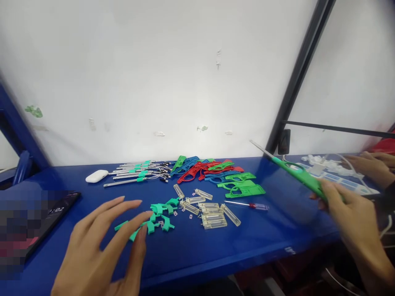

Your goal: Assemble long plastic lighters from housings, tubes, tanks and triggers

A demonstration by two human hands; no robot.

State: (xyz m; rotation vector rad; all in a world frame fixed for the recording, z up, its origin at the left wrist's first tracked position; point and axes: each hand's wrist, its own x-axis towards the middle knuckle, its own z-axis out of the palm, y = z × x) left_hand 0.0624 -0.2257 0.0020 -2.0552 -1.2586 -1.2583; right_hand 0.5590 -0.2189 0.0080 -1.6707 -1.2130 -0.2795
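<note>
My right hand (352, 213) is wrapped round the handle of a green long-nosed lighter (300, 176), whose metal nozzle points up and left. Over the table's left part hovers my left hand (98, 250), fingers curved and apart with nothing visible in them. Just beyond its fingertips lies a loose heap of teal plastic triggers (166, 223), partly hidden by the fingers. Clear fuel tanks (214, 220) are grouped right of them, with small pale tabs (191, 216) scattered between. A screwdriver (259, 206) with a purple, see-through handle rests beside the tanks.
Metal nozzle rods (125, 182) with wires and red, blue and green casing halves (245, 189) lie along the back, by a white earbud case (97, 176). A phone or tablet (52, 222) is at left. Another person's hands (370, 166) work at right, beyond a black post (296, 78).
</note>
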